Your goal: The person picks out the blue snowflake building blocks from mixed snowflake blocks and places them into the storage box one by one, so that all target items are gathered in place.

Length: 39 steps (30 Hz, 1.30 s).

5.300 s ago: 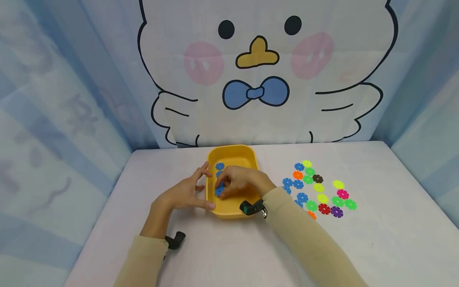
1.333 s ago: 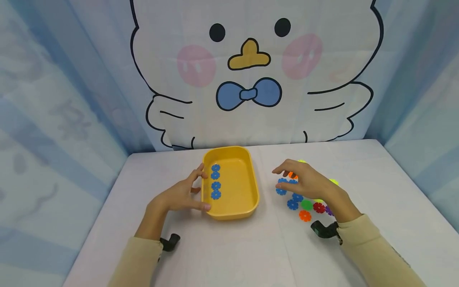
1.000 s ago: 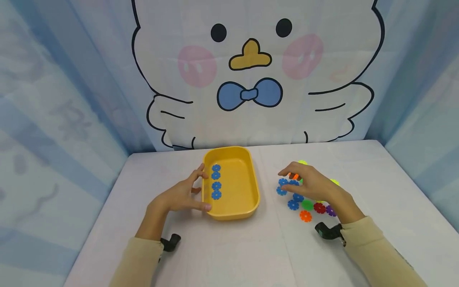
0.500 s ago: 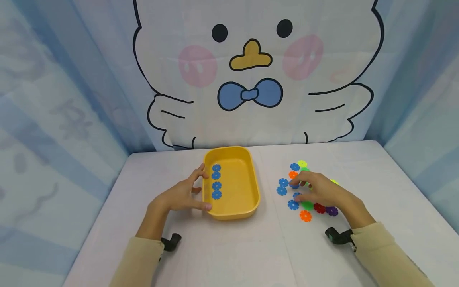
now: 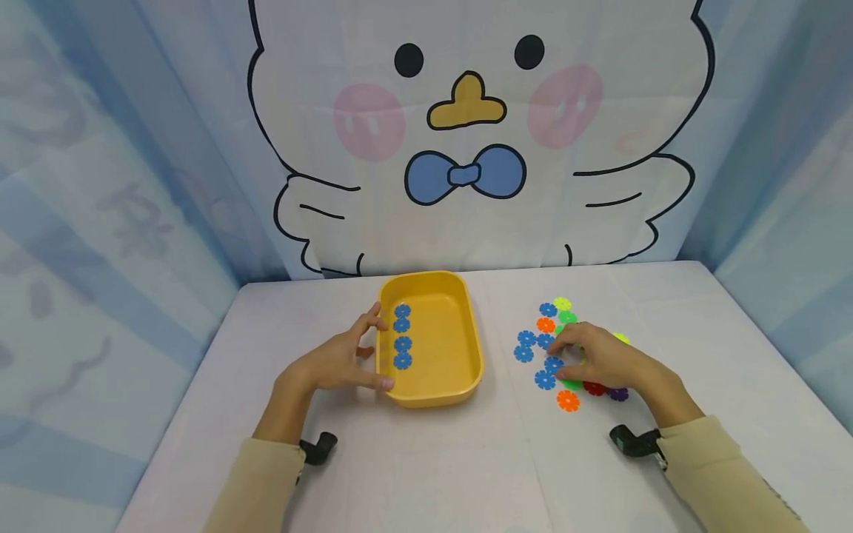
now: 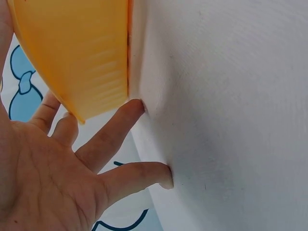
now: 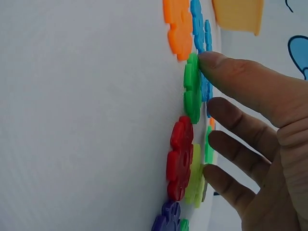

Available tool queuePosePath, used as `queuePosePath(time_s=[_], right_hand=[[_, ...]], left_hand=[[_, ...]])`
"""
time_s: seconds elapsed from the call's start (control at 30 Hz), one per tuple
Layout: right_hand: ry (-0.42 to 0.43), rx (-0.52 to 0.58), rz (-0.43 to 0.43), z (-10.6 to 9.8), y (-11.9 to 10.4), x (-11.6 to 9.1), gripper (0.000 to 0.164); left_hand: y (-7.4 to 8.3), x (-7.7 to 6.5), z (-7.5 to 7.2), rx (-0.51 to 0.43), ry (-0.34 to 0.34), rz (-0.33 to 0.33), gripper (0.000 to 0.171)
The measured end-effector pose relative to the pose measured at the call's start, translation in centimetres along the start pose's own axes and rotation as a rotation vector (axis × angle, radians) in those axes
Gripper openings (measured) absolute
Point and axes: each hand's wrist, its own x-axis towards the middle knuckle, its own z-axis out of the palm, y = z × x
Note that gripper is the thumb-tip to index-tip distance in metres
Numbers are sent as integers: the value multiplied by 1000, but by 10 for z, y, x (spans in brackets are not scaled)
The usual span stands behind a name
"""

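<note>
My left hand [image 5: 336,360] rests spread at the left side of a yellow tray [image 5: 443,392], thumb at its near left corner. In the left wrist view, two fingertips touch the tablecloth beside the tray wall [image 6: 91,62]. Several blue flower-shaped plastic discs [image 5: 403,360] lie in a column along the tray's left inside. My right hand [image 5: 609,359] is low over loose discs on the right, thumb and fingers apart. Its thumb tip is at the edge of a blue disc [image 5: 553,364], beside a green disc [image 7: 192,89] in the right wrist view.
Around the right hand lie more discs: an orange one [image 5: 568,401] in front, a red one [image 7: 180,159], a purple one [image 5: 618,394] and a yellow one [image 5: 563,304] at the back. A printed curtain [image 5: 466,229] stands behind the table.
My right hand has left the tray, where several blue discs now show in a column, and moved to the loose discs. Over the last second it shifted right and lower. The left hand stayed.
</note>
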Motion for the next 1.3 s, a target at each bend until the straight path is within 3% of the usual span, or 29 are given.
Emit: queuePosePath(time_s=[0.5,1.03,1.3], right_hand=[[-9,-45,87,1,-3,6,21],[-35,-71,6,5,-5,2,32],[-19,-107,64,0,-7,2,32]], left_hand=[[-3,0,1,-9,4,14,100],[-2,0,1,4,4,-1,101],[-2,0,0,2,8,-4,102]])
